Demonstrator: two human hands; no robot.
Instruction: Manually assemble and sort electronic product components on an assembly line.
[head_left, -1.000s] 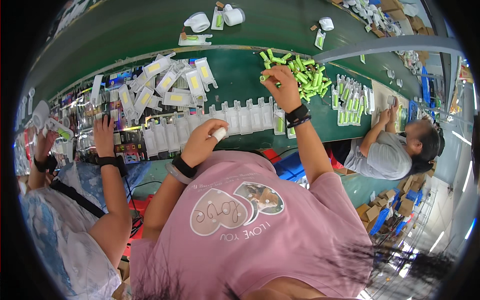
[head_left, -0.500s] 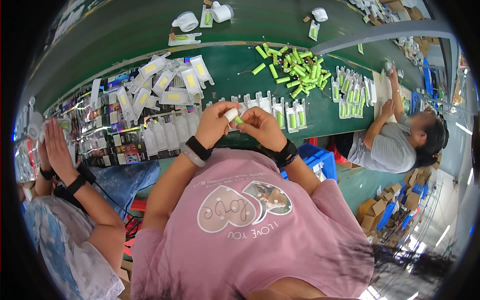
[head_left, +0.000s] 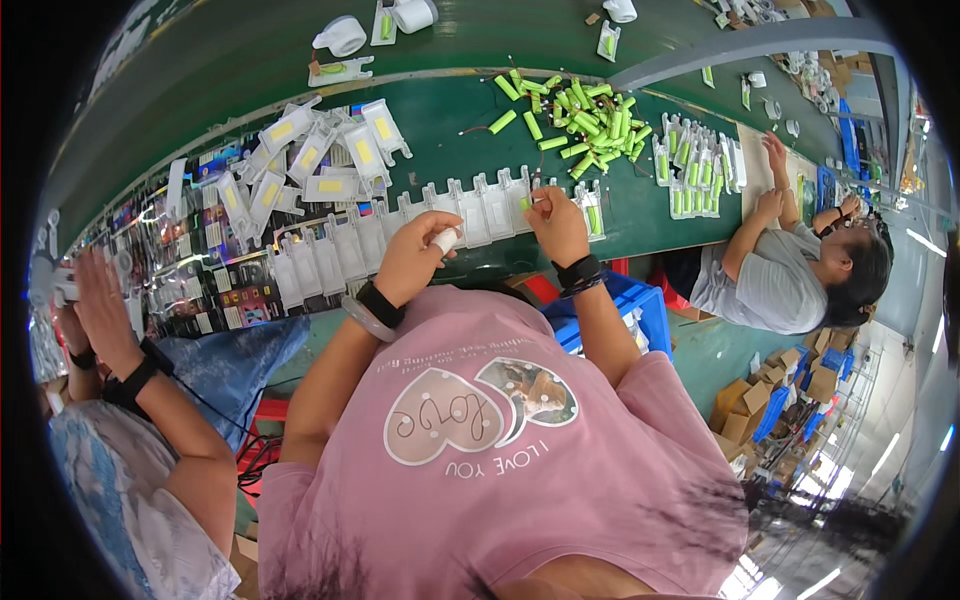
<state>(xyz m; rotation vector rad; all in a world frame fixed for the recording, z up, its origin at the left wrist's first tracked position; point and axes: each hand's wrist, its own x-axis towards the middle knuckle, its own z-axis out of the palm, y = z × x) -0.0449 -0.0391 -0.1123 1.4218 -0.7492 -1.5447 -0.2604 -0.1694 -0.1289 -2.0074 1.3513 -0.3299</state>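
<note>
My left hand (head_left: pixel 412 255) is closed around a small white cylinder (head_left: pixel 446 240), perhaps a roll, held just in front of a row of white plastic casings (head_left: pixel 372 236). My right hand (head_left: pixel 560 228) pinches a small green battery (head_left: pixel 526 203) at the right part of that row, over one of the casings; the fingers partly cover it. Beside my right hand stands a casing with a green battery (head_left: pixel 594 218) inside. Most casings to the left along the row hold no battery.
A heap of green batteries with wires (head_left: pixel 590 125) lies beyond my right hand. Casings with yellow panels (head_left: pixel 335 185) are piled at left. Battery-filled casings (head_left: pixel 695 175) stand at right. A metal bar (head_left: pixel 740 55) arches overhead. Co-workers' hands (head_left: pixel 108 310) work at both sides.
My hands have moved apart. The right one went right with the green battery to a casing in the row; the left keeps the white cylinder, slightly lower and left. The view shifted a little.
</note>
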